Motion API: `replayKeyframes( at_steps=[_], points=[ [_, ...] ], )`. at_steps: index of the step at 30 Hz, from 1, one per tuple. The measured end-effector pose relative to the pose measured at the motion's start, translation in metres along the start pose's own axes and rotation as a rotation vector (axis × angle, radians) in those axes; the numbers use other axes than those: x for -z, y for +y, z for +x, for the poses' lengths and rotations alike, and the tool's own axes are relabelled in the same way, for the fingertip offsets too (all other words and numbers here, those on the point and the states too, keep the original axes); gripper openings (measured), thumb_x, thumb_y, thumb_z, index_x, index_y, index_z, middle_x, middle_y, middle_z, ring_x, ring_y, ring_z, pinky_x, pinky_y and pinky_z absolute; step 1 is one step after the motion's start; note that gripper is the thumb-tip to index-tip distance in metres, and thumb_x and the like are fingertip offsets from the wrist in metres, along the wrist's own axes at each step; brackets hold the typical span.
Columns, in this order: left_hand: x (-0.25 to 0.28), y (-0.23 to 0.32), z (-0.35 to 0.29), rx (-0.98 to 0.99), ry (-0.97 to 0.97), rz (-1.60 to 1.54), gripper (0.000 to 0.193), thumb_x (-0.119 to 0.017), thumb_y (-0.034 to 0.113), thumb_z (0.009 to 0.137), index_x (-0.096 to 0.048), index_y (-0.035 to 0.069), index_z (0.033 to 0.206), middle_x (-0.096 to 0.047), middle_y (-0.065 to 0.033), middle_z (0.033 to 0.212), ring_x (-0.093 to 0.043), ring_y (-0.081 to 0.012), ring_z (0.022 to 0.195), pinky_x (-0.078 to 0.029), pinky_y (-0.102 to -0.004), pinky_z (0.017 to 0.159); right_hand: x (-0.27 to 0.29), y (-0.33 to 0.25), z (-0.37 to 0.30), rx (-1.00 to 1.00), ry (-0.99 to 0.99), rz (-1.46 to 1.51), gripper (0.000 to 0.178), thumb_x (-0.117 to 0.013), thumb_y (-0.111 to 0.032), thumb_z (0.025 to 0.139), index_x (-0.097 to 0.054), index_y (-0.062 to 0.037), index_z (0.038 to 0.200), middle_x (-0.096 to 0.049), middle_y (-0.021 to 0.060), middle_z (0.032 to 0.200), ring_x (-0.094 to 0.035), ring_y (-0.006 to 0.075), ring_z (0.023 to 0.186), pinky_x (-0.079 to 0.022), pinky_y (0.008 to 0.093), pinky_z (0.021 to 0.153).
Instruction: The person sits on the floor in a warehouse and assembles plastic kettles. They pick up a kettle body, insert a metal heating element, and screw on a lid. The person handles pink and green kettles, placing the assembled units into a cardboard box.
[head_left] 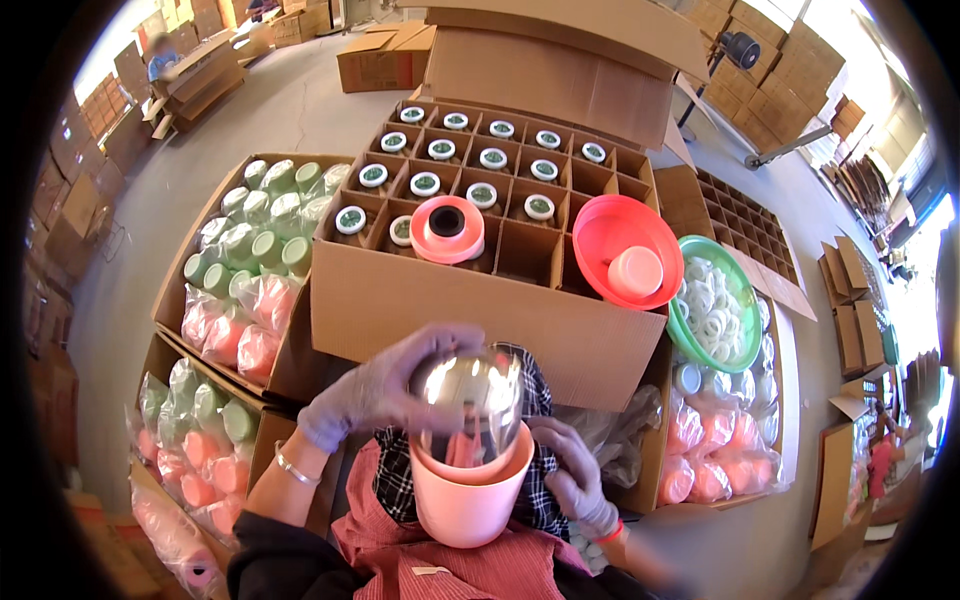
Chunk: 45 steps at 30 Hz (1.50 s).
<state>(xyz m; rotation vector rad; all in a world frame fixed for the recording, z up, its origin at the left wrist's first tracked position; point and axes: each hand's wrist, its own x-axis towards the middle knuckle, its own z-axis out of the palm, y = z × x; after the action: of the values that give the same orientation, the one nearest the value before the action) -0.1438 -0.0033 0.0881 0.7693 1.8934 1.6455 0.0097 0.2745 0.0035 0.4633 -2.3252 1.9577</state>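
My gloved left hand (395,390) is wrapped round a shiny silvered flask liner (470,395). The liner's lower end sits inside a pink flask body (470,510), which stands upright at my lap. On the right, my gloved right hand (575,475) is beside the body's rim with its fingers apart; whether the fingertips touch the rim is hard to tell. Beyond my hands, a pink ring-shaped part (447,230) with a dark centre lies on the front edge of a divided carton (480,305). White-rimmed round tops (425,184) show in many of the carton's cells.
On the carton's right corner rests a red-pink basin (597,240) holding a pink cup (636,272). Next to it, a green basket (745,290) holds white rings. Boxes of bagged green and pink flask parts (235,330) stand left; another box (720,440) stands right. People work farther off.
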Motion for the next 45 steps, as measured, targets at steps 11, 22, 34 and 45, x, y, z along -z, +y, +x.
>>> replayKeyframes(
  at_steps=[11,22,34,45],
  points=[
    [-0.040,-0.084,-0.215,0.661,0.424,-0.106,0.074,-0.080,0.016,0.082,-0.044,0.003,0.145,-0.049,-0.0111,0.147,-0.047,-0.0207,0.135,-0.035,-0.0361,0.115,-0.079,-0.019,-0.032,0.230,-0.184,-0.054,0.063,-0.064,-0.034,0.092,-0.044,-0.0021,0.143,-0.038,0.0276,0.144,-0.041,0.0475,0.133,-0.034,0.0530,0.111],
    [-0.046,-0.163,-0.192,0.273,0.478,-1.039,0.070,-0.068,0.020,0.093,-0.031,0.007,0.151,-0.043,-0.0118,0.150,-0.042,-0.0221,0.138,-0.035,-0.0368,0.114,-0.098,-0.031,0.110,0.172,-0.571,0.283,0.091,-0.084,-0.030,0.079,-0.034,0.0006,0.149,-0.044,0.0176,0.147,-0.042,0.0281,0.139,-0.034,0.0422,0.115],
    [-0.047,-0.165,-0.197,0.258,0.513,-1.047,0.065,-0.071,0.020,0.089,-0.039,0.005,0.144,-0.049,-0.0125,0.143,-0.049,-0.0251,0.130,-0.041,-0.0372,0.108,-0.099,-0.049,0.120,0.401,-0.685,0.374,0.084,-0.081,-0.030,0.082,-0.037,-0.0004,0.147,-0.048,0.0189,0.143,-0.049,0.0330,0.132,-0.038,0.0436,0.111],
    [-0.045,-0.172,-0.178,0.243,0.519,-1.051,0.061,-0.074,0.020,0.085,-0.047,0.004,0.137,-0.054,-0.0131,0.135,-0.055,-0.0278,0.123,-0.046,-0.0375,0.102,-0.094,-0.053,0.116,0.353,-0.370,0.152,0.088,-0.080,-0.033,0.082,-0.035,0.0024,0.149,-0.048,0.0198,0.138,-0.048,0.0342,0.126,-0.039,0.0430,0.108]
  ],
)
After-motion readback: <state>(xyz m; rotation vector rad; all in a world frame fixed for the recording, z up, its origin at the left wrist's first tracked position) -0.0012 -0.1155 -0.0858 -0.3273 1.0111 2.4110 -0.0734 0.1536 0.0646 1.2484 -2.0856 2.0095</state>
